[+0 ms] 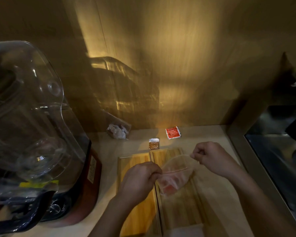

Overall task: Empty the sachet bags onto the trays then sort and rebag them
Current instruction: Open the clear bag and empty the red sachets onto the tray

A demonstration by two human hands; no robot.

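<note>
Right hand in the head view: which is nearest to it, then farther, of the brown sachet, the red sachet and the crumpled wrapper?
From the right hand:
1. Brown sachet, just beyond the trays.
2. Red sachet, by the back wall; nearly as close.
3. Crumpled wrapper, far left by the wall.

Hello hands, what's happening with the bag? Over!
Left hand and right hand pinch clear bag open over right tray. Red sachets inside. Two sachets loose behind trays.
</note>
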